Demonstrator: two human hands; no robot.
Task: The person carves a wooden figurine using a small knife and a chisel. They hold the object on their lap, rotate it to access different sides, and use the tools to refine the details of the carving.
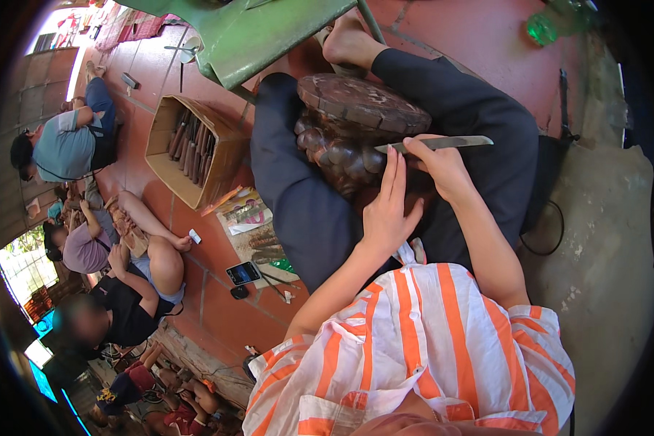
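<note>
A dark brown carved wooden piece [341, 149], with rounded bumps on its side and a flat disc-like end, rests between my legs. My right hand [443, 171] is closed around a long, flat metal blade [465, 141], which lies crosswise against the bumpy side. One end of the blade sticks out to the right past my fingers. My left hand [386, 218] has its fingers stretched out, with the fingertips at the blade's left part, by the carving. Its thumb stands apart. The lower part of the carving is partly hidden behind my hands.
On the left stands a cardboard box [221, 171] full of wooden-handled tools [192, 149]. Nearby lie papers [245, 211] and a phone [243, 273] on the tiled floor. A green chair [269, 43] stands ahead. Several other people sit at the left. A green bottle [541, 29] lies far right.
</note>
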